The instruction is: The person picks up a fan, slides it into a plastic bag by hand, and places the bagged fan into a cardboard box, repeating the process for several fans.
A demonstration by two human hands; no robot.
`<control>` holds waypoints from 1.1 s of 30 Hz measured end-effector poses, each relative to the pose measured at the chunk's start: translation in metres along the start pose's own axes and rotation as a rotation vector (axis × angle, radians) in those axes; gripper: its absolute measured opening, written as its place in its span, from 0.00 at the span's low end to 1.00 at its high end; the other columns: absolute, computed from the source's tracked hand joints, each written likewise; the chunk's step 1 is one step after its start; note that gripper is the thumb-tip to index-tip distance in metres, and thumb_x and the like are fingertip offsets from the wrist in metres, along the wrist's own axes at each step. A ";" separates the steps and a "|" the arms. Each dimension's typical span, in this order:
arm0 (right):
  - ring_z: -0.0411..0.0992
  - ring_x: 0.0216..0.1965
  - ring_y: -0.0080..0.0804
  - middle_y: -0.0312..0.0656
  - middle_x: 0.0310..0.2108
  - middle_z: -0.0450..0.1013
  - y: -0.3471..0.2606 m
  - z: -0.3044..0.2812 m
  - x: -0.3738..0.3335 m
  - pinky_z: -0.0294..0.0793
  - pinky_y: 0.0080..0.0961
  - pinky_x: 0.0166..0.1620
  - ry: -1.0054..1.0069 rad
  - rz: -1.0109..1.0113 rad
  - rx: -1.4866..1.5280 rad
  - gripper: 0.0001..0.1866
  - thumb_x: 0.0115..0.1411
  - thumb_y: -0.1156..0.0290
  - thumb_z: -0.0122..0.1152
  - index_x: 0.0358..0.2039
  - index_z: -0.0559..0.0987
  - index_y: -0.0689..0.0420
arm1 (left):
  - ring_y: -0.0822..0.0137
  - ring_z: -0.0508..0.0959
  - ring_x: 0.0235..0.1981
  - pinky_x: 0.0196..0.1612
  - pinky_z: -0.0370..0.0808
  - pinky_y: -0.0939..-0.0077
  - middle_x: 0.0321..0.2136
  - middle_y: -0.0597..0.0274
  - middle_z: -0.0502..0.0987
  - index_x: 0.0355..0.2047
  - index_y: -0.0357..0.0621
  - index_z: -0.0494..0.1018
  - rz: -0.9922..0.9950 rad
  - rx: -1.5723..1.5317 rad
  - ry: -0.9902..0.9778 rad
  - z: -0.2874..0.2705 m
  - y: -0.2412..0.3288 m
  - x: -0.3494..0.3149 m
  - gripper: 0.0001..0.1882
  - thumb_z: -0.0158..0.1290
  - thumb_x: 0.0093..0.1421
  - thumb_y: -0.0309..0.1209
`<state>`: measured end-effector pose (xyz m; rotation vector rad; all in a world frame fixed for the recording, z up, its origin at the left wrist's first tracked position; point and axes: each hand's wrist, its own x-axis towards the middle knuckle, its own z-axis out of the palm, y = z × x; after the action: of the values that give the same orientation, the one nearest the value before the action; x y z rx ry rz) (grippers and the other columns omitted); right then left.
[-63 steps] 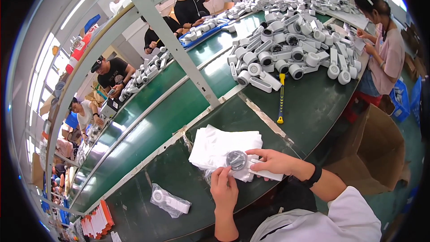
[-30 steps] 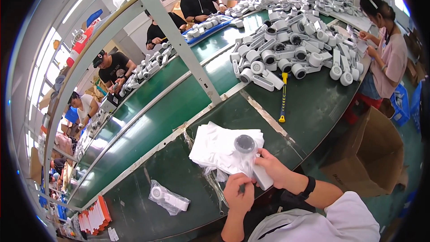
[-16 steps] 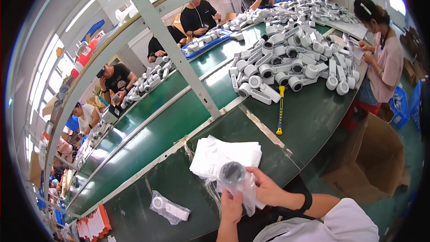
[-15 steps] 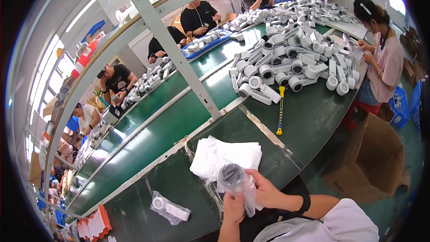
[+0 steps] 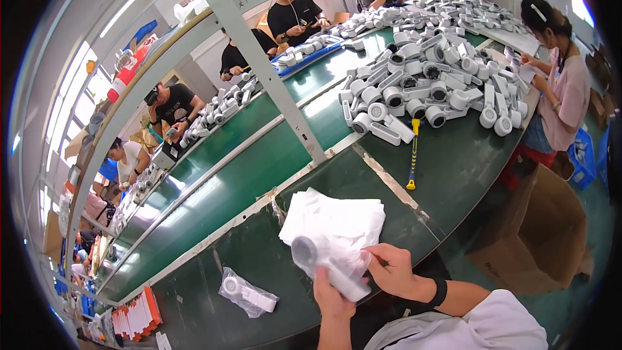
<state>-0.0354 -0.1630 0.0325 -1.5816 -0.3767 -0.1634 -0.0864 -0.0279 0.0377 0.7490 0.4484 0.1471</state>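
My left hand (image 5: 333, 297) is wrapped round the handle of a white handheld fan (image 5: 307, 254), whose round grey-rimmed head tilts up to the left. A clear plastic bag lies around the fan, its outline partly blurred. On the right, my right hand (image 5: 394, 273) pinches the loose edge of the bag beside the handle. Just beyond both hands lies a stack of white plastic bags (image 5: 334, 217), partly hidden by the fan. Another fan in a clear bag (image 5: 248, 293) rests on the green table to the left.
A big pile of white fans (image 5: 427, 84) covers the far table, with a yellow-and-blue tool (image 5: 413, 155) in front. Orange-and-white cartons (image 5: 137, 314) stand at lower left. A metal post (image 5: 272, 84) rises mid-table. An open cardboard box (image 5: 528, 233) and a co-worker (image 5: 560, 91) are at right.
The fan has swung left and tilted, its head now lower over the bag stack's near edge. My right hand has moved slightly right, off the fan, pulling the bag's edge.
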 end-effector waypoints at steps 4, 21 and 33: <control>0.76 0.22 0.27 0.45 0.26 0.78 0.007 0.000 0.000 0.73 0.20 0.25 0.032 -0.217 -0.057 0.06 0.56 0.79 0.64 0.35 0.82 0.64 | 0.55 0.79 0.41 0.21 0.79 0.64 0.47 0.57 0.75 0.58 0.44 0.63 0.082 -0.022 -0.005 -0.016 0.009 0.006 0.23 0.46 0.65 0.39; 0.74 0.20 0.19 0.41 0.21 0.77 0.069 -0.031 -0.026 0.72 0.19 0.24 -0.164 0.000 -0.139 0.06 0.57 0.74 0.65 0.35 0.83 0.61 | 0.37 0.78 0.38 0.45 0.71 0.50 0.38 0.36 0.78 0.52 0.35 0.65 0.455 1.451 0.835 -0.125 0.070 0.007 0.27 0.57 0.56 0.35; 0.72 0.23 0.18 0.38 0.24 0.78 0.037 -0.137 0.009 0.74 0.20 0.28 0.050 0.034 -0.289 0.09 0.60 0.68 0.62 0.37 0.83 0.59 | 0.38 0.73 0.44 0.49 0.71 0.49 0.39 0.34 0.74 0.43 0.34 0.75 0.778 1.888 1.168 -0.160 0.079 -0.007 0.30 0.64 0.49 0.48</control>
<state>0.0032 -0.2981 0.0075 -1.8638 -0.2956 -0.2390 -0.1618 0.1273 -0.0084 2.7204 1.4194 0.9968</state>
